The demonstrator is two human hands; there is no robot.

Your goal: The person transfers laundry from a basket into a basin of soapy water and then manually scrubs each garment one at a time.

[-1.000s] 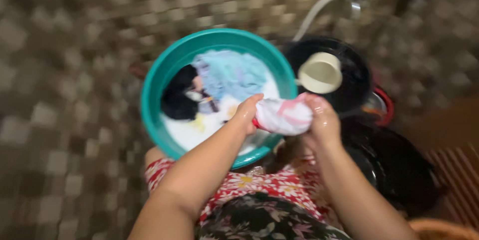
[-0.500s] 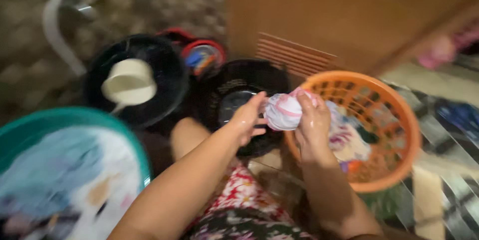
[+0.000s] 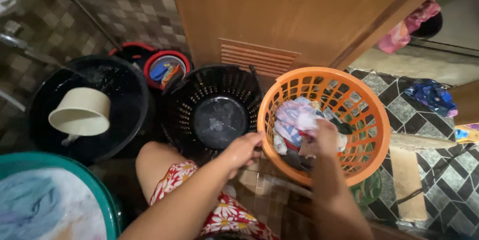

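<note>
Now that the wrung cloth has reached the orange basket, right hand rests on it, grip unclear, while left hand hangs loosely open, empty.

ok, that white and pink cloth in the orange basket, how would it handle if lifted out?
Likely floppy: the white and pink cloth lies crumpled among other clothes in the orange basket. Probably damp, so heavy for its size and clingy: a teal basin of soaking laundry sits nearby. The right hand rests on it, the left hand free beside the rim.
</note>
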